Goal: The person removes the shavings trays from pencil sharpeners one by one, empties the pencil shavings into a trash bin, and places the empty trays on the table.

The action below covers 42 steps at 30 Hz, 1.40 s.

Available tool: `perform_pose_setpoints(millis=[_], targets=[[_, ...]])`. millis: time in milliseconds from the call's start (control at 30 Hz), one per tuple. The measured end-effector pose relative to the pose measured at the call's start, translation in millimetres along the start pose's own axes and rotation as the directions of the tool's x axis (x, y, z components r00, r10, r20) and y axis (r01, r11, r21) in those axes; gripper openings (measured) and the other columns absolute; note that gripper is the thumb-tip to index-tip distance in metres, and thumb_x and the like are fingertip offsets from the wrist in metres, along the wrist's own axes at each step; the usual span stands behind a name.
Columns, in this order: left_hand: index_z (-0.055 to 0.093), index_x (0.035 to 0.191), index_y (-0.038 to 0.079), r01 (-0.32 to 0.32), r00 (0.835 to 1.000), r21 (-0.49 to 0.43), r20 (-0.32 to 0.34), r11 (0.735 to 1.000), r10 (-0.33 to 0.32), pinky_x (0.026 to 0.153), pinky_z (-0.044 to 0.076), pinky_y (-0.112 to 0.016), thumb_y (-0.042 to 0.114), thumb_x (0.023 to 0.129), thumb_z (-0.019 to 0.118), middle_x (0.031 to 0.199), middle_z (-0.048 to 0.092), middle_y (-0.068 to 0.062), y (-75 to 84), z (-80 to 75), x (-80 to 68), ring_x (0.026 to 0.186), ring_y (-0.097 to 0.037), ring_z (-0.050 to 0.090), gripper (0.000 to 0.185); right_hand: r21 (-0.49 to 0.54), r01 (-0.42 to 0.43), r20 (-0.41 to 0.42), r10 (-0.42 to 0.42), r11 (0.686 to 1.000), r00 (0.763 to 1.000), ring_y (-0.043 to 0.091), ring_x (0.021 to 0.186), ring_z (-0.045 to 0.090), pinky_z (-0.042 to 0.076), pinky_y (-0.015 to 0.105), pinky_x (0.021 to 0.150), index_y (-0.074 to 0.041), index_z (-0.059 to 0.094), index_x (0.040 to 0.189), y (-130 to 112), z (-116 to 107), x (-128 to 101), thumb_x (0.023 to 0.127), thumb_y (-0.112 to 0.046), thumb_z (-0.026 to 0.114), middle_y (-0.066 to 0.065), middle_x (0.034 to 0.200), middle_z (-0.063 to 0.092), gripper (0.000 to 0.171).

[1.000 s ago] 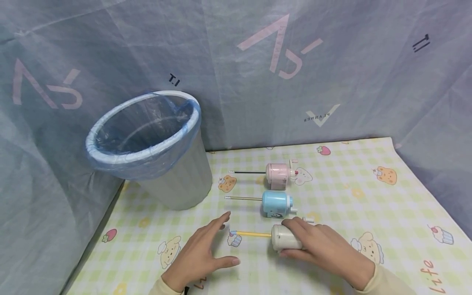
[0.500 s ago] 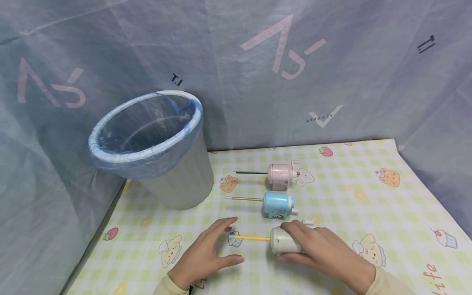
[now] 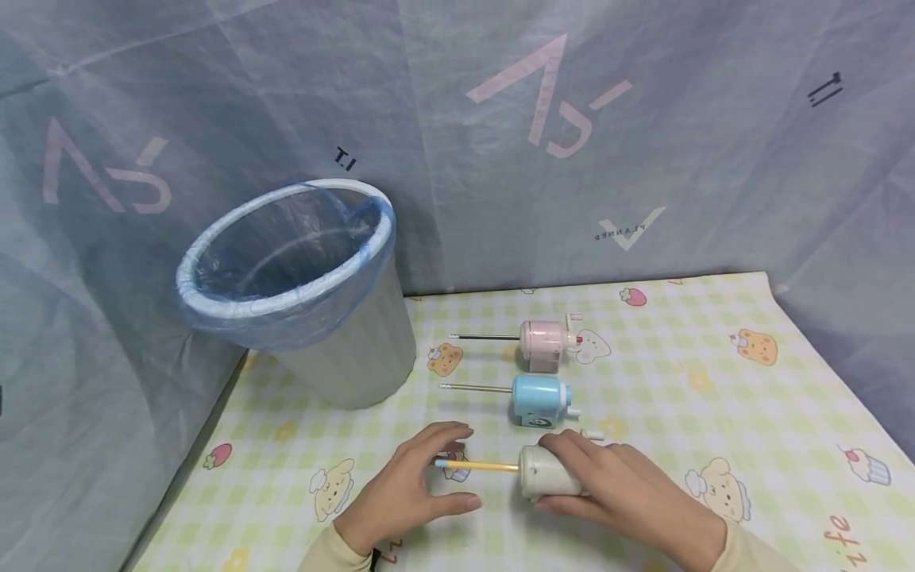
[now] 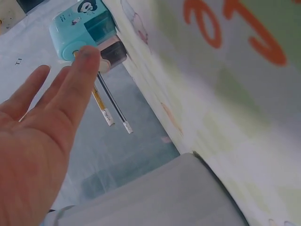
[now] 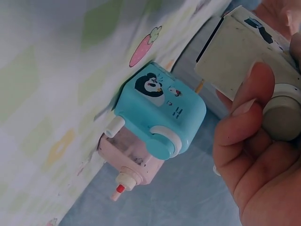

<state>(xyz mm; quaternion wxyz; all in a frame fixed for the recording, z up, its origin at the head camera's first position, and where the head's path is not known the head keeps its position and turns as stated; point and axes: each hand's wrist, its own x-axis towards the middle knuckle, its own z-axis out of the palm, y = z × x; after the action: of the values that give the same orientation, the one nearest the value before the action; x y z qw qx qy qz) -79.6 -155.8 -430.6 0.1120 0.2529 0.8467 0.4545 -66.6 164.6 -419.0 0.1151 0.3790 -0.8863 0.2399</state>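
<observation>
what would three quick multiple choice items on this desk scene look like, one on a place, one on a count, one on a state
1. Where does the bin stand relative to the sharpeners?
A. to their left, at the mat's far corner
B. to their right
C. between them

2. How many pencil sharpeners lie on the mat?
A. two
B. three
C. five

3. What is the right hand doing?
A. resting flat on the mat
B. gripping the cream sharpener
C. holding the bin

Answers:
1. A: the head view shows the bin left of the row.
2. B: pink sharpener, blue sharpener and the cream one.
3. B: its fingers curl round the cream body, while the left hand lies open by the yellow pencil.
</observation>
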Motion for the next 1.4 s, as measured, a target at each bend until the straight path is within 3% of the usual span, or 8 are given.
perform_pose_setpoints(millis=[233,400,600,900,1200,1400], targets=[[0.054,0.154,0.023,0.023,0.999,-0.062,0.044,0.998,-0.02,0.106,0.054,-0.04,0.037,0.092,0.087,0.15,0.059,-0.004,3.3,0.3,5.0,0.127,-0.026,0.066,0.071,0.053,-0.018,0.035,0.016,0.998,0.999,-0.007,0.067,0.043,0.04,0.015,0.056,-0.02,0.06,0.13,-3.2,-2.8,1.8,0.098,-0.057,0.073,-0.018,0.096,0.058,0.051],[0.055,0.152,0.025,-0.014,0.999,-0.156,0.047,0.988,0.022,0.107,0.055,-0.039,0.024,0.092,0.088,0.15,0.059,-0.008,6.2,-0.1,6.6,0.127,-0.031,0.068,0.068,0.092,-0.025,0.047,0.021,0.995,0.999,-0.007,0.068,0.044,0.041,0.016,0.056,-0.021,0.058,0.132,-5.2,-4.9,1.7,0.098,-0.055,0.073,-0.02,0.096,0.057,0.05],[0.055,0.152,0.028,-0.027,0.997,-0.206,0.065,0.978,0.041,0.105,0.055,-0.034,0.019,0.093,0.087,0.152,0.058,-0.01,7.2,0.1,9.9,0.128,-0.033,0.068,0.067,0.098,-0.024,0.047,0.02,0.995,0.999,-0.007,0.069,0.044,0.041,0.015,0.056,-0.021,0.058,0.133,-6.5,-6.9,1.4,0.098,-0.054,0.073,-0.019,0.098,0.058,0.051],[0.057,0.152,0.029,-0.023,0.992,-0.333,0.107,0.942,0.062,0.104,0.057,-0.037,0.023,0.095,0.085,0.153,0.058,-0.01,5.1,0.7,10.8,0.13,-0.037,0.066,0.063,0.102,0.01,0.019,-0.012,0.995,1.0,-0.007,0.071,0.044,0.039,0.013,0.059,-0.023,0.057,0.135,-7.6,-8.0,0.5,0.099,-0.051,0.075,-0.022,0.097,0.055,0.049],[0.058,0.152,0.023,-0.075,0.984,-0.392,0.118,0.917,0.131,0.107,0.054,-0.037,0.017,0.096,0.083,0.152,0.058,-0.015,4.6,6.9,14.0,0.13,-0.04,0.065,0.062,0.109,0.011,0.019,-0.013,0.994,1.0,-0.008,0.068,0.043,0.038,0.011,0.057,-0.022,0.057,0.134,-9.7,-8.5,3.0,0.098,-0.052,0.074,-0.021,0.095,0.056,0.05],[0.057,0.151,0.025,-0.043,0.982,-0.396,0.153,0.917,0.112,0.107,0.054,-0.035,0.016,0.095,0.085,0.153,0.057,-0.014,10.4,12.9,19.0,0.132,-0.032,0.066,0.064,0.101,0.017,0.013,-0.018,0.995,1.0,-0.008,0.067,0.042,0.036,0.01,0.056,-0.02,0.057,0.134,-11.2,-9.0,3.5,0.098,-0.053,0.075,-0.022,0.093,0.053,0.052]])
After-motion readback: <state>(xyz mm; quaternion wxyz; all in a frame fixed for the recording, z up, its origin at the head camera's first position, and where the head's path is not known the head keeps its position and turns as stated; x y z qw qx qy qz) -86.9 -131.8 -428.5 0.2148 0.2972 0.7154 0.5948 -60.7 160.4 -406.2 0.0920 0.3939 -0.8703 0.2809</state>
